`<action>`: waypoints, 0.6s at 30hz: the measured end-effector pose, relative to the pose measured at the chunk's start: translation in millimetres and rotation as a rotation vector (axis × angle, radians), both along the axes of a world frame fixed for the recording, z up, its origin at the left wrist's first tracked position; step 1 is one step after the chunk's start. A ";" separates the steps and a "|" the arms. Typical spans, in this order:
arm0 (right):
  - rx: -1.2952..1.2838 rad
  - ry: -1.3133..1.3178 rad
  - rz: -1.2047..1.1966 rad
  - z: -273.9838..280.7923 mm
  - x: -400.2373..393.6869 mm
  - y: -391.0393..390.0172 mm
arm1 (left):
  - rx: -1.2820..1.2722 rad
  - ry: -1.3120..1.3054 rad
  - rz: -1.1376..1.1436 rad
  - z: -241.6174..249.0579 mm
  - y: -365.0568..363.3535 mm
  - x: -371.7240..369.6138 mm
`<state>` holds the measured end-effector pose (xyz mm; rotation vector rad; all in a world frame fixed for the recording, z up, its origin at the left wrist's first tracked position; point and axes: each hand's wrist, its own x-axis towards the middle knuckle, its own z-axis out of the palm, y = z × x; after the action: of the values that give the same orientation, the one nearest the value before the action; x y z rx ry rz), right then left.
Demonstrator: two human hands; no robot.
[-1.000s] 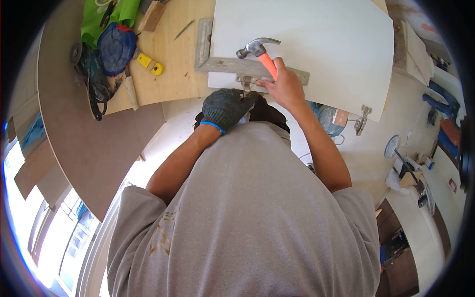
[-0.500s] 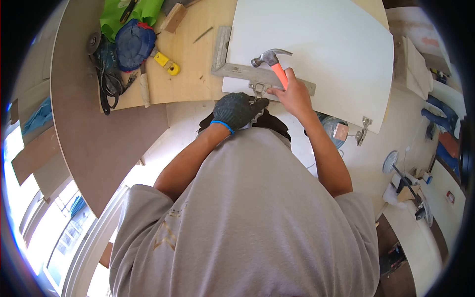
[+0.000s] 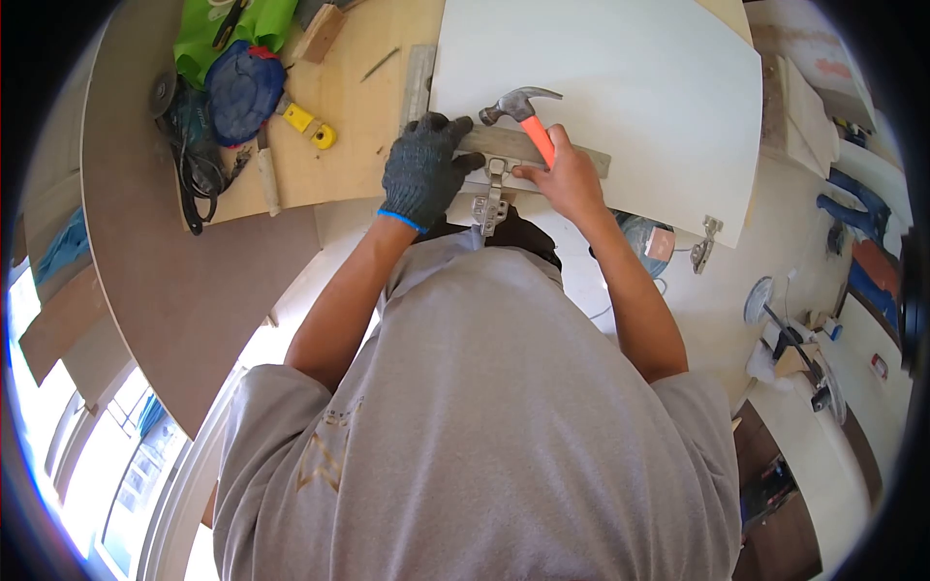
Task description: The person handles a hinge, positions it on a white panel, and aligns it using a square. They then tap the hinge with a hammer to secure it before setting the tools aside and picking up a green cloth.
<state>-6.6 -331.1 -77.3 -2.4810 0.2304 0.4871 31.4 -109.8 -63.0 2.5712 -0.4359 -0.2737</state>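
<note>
My right hand (image 3: 572, 182) is closed around the orange handle of a claw hammer (image 3: 536, 131), its steel head pointing away from me. My left hand (image 3: 422, 172), in a dark knit glove with a blue cuff, has its fingers spread over the corner of a metal try square (image 3: 518, 142). Whether the fingertips press on the square cannot be made out. The square's long arm lies along the near edge of a white panel (image 3: 620, 87). Between my hands, a metal cabinet hinge (image 3: 493, 201) sticks out from that edge. A second hinge (image 3: 706, 248) sits at the panel's right corner.
On the wooden table (image 3: 339, 126) at the left lie a corded angle grinder (image 3: 189, 136), a blue pouch (image 3: 244, 92), a yellow-handled tool (image 3: 310, 126), a green bag (image 3: 199, 44) and a wood block (image 3: 318, 34). A standing fan (image 3: 760, 300) is at right.
My left hand has let go of the hinge and moved up and left to the square's corner, its fingers opening. The right hand still holds the hammer in nearly the same place.
</note>
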 end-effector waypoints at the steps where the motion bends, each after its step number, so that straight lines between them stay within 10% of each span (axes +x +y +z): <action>1: -0.001 -0.006 0.001 -0.9 -0.2 0.2 | -0.008 0.062 0.013 1.2 -3.1 4.8; 18: 0.033 0.028 -0.005 4.7 -1.2 0.8 | 0.009 0.207 -0.043 5.4 -12.8 23.6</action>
<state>-7.7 -330.3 -72.6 -2.4427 0.2376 0.5201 55.0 -122.6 -57.6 2.5108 -0.4130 -0.5523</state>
